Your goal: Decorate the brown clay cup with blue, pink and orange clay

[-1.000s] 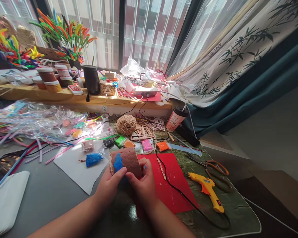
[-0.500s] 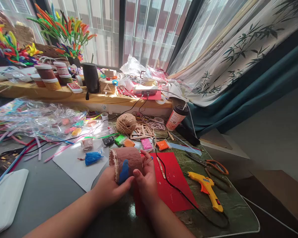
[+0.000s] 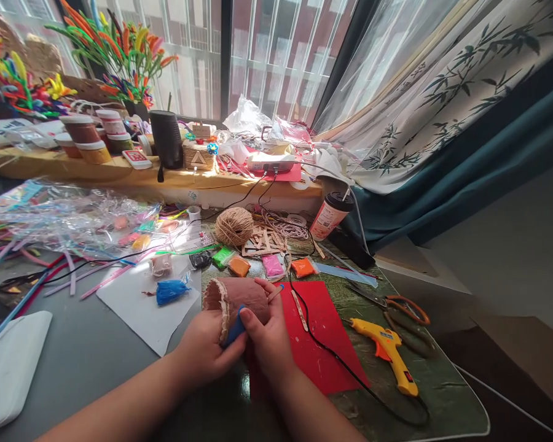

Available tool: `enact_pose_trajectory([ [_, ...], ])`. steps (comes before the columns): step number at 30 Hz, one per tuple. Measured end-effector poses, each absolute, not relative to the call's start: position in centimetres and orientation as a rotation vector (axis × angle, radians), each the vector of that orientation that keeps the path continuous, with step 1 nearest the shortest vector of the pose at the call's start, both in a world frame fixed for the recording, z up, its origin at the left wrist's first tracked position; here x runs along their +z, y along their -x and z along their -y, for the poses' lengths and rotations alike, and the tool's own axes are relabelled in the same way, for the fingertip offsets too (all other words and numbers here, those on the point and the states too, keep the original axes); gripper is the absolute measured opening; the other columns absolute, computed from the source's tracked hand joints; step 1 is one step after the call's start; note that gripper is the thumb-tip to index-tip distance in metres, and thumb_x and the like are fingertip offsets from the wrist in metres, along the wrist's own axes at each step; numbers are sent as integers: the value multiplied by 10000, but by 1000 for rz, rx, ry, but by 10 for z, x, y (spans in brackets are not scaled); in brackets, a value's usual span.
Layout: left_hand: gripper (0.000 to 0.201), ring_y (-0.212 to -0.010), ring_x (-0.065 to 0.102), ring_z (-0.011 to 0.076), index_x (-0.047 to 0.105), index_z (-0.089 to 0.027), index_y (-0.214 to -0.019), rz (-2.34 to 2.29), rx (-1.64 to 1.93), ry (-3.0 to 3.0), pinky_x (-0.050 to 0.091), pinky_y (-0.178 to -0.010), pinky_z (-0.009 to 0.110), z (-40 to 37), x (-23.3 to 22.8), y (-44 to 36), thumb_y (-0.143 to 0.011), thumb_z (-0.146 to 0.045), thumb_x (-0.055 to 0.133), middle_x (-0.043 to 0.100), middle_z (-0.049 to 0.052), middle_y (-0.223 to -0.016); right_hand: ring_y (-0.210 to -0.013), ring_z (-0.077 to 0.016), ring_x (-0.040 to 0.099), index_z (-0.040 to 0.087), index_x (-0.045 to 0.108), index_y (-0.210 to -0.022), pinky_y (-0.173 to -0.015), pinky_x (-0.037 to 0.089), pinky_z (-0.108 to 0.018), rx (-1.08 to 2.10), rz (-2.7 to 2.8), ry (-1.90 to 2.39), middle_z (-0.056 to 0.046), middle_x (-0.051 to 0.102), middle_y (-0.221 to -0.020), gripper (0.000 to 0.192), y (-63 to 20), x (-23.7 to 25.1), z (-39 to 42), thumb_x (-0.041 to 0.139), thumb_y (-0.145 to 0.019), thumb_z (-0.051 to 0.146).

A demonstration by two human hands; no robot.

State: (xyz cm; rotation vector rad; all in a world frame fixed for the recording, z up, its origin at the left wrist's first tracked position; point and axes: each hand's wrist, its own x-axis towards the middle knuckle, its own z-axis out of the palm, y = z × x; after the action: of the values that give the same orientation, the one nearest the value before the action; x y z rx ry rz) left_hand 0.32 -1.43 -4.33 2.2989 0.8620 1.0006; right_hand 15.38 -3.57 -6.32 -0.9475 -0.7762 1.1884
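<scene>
brown clay-covered cylinder (image 3: 239,296) with a blue clay patch (image 3: 235,331), lying on its side just above the table edge of the red sheet (image 3: 325,344). gripped from below by left hand (image 3: 207,350), fingers curled; pinched by right hand (image 3: 267,341), thumb on the blue. yellow glue gun (image 3: 387,353) well to the right; blue clay bag (image 3: 170,290) on white paper (image 3: 138,307) left.

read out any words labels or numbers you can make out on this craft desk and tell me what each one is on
No text can be read with certainty.
Red-and-white cup: printing on its side, too blurred to read.
Small red-and-white card on the sill: marks too small to read.
White packet at far left: dark print, illegible.
Woven basket: a triangle sign, no letters.
Yellow glue gun: no legible marking.
</scene>
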Motion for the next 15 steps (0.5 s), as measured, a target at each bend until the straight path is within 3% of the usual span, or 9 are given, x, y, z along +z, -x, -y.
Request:
enact_pose_trajectory([
  [5,104,-649,751,211,688,-224,-919,-841,980,-2324,533,-596,293,12,-41,-6,-981,-243,606,795,53,-790,-1143,-311,751,263,591,-1336,-1002,606,-426,1201,726,942,-96,732,-1278,742,-156,-65,35,949,-753,549],
  [15,87,-791,841,315,684,-190,-1021,-672,1043,-2582,657,-699,398,8,-41,-4,-966,-193,617,842,118,-883,-1074,-287,766,282,599,-1309,-936,621,-400,1244,728,890,-67,749,-1223,671,-156,-60,37,948,-764,461],
])
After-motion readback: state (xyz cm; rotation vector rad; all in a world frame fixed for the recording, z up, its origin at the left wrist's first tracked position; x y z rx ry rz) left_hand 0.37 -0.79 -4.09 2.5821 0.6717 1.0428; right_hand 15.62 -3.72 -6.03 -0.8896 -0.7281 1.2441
